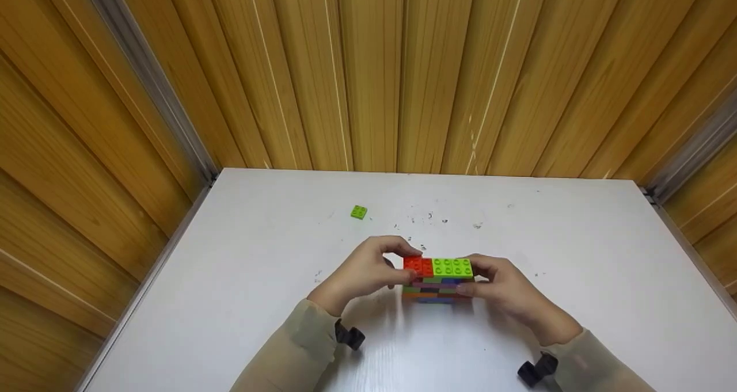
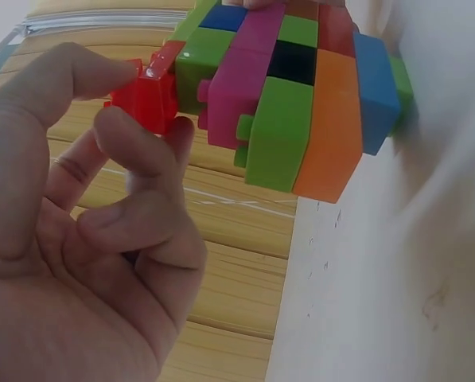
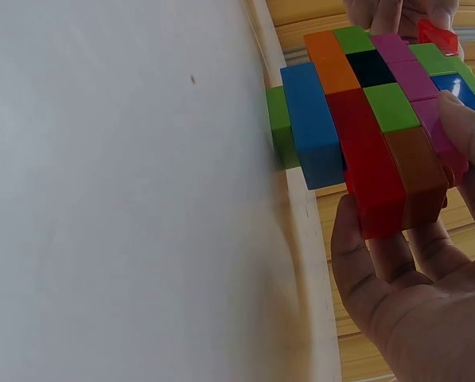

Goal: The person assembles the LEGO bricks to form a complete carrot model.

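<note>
A block structure of stacked toy bricks (image 1: pixel 436 286) stands on the white table, with layers of green, blue, magenta, black, orange, red and brown. On its top lie lime-green bricks (image 1: pixel 452 267) with red ones beside them at the left end. My left hand (image 1: pixel 368 272) pinches a red brick (image 2: pixel 142 97) between thumb and fingertips, at the structure's upper left corner. The right hand (image 1: pixel 500 284) grips the opposite end, its thumb on the near face and its fingers behind the brown and red bricks (image 3: pixel 371 171). A narrower blue brick (image 3: pixel 310 123) shows near the base.
One small lime-green brick (image 1: pixel 358 212) lies alone on the white table (image 1: pixel 259 236), farther back and left of the structure. Wood-patterned panels (image 1: pixel 368 75) rise behind the table and on both sides. Dark specks mark the tabletop behind the hands.
</note>
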Available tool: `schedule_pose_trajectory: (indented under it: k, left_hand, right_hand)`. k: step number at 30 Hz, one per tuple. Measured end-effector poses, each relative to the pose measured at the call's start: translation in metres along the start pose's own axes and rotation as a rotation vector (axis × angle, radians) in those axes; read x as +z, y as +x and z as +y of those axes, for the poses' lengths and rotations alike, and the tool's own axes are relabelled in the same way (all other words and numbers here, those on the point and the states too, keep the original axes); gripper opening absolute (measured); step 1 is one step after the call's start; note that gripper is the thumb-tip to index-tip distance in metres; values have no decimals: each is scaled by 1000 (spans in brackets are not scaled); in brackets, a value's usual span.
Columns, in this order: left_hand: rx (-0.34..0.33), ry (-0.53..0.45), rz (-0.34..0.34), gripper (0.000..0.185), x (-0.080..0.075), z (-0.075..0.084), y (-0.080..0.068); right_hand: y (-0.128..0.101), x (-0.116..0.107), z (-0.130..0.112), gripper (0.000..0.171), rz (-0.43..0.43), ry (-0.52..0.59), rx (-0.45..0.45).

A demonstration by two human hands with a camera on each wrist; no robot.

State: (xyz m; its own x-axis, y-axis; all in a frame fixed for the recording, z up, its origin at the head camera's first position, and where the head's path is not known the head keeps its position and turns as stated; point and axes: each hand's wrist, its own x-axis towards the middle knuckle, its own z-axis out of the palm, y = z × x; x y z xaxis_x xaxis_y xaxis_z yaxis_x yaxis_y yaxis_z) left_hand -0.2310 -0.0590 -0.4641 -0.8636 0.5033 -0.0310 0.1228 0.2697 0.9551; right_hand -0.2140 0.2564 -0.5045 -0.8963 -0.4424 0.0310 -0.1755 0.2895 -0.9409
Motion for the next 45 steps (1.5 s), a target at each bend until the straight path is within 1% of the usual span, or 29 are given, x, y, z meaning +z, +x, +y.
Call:
schedule_pose_trajectory:
  k: [6, 16, 30, 36, 40, 45]
  left_hand:
    - [-30, -47, 7, 24, 1, 2, 0]
    - [-58, -41, 32, 25, 4, 2, 1]
    - [-28, -50, 30, 28, 9, -1, 2]
    - [-23, -35, 41, 27, 11, -1, 3]
    - [-16, -19, 43, 29, 11, -3, 4]
    - [-3, -17, 23, 36, 11, -5, 6]
  right_hand:
    - [0, 0, -1, 40, -2, 7, 5]
    - [0, 0, -3, 39, 5, -2, 2]
    - [0, 1, -1, 38, 15, -20, -9]
    - [0, 2, -1, 40, 23, -29, 17]
    - [0, 2, -2, 38, 34, -52, 23]
    - [0, 1, -3, 39, 35, -59, 20]
